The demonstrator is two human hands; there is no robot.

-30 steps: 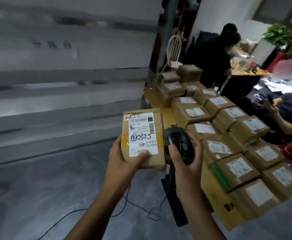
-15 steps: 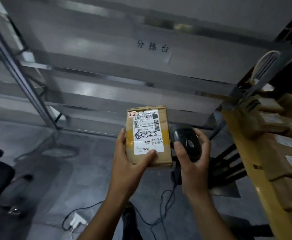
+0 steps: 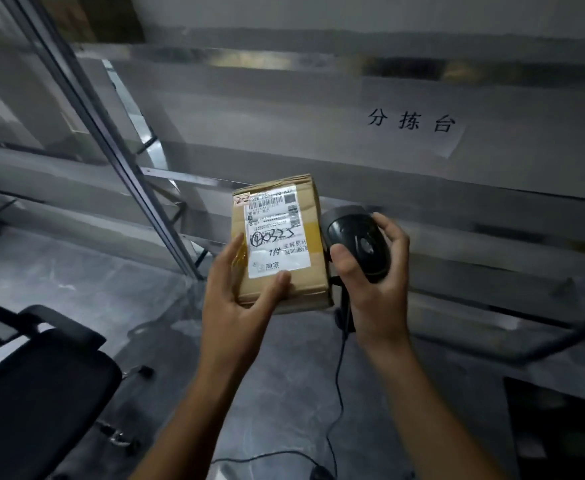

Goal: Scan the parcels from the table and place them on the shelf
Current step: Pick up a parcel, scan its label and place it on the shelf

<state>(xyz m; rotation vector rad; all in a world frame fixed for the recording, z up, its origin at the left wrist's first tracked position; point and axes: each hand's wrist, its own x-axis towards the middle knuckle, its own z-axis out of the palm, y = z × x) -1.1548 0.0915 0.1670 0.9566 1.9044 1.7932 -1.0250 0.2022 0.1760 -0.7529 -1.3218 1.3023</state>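
Observation:
My left hand [image 3: 239, 299] holds a small brown cardboard parcel [image 3: 284, 237] by its lower left corner, label side up. The white shipping label carries a barcode and handwritten numbers. My right hand [image 3: 377, 271] grips a black barcode scanner [image 3: 356, 240] just right of the parcel, its head level with the label. The scanner's black cable [image 3: 336, 393] hangs down to the floor. A grey metal shelf [image 3: 353, 161] with several tiers stands straight ahead, behind both hands. The table with the other parcels is out of view.
A white paper sign with printed characters [image 3: 412, 123] is stuck on the shelf. A slanted metal upright [image 3: 111, 143] runs down on the left. A black office chair [image 3: 31, 393] stands at the lower left on the grey floor.
The view has swung left, away from the parcel table, onto the shelf. Both hands keep the same hold on the parcel and scanner. The chair has come further into view.

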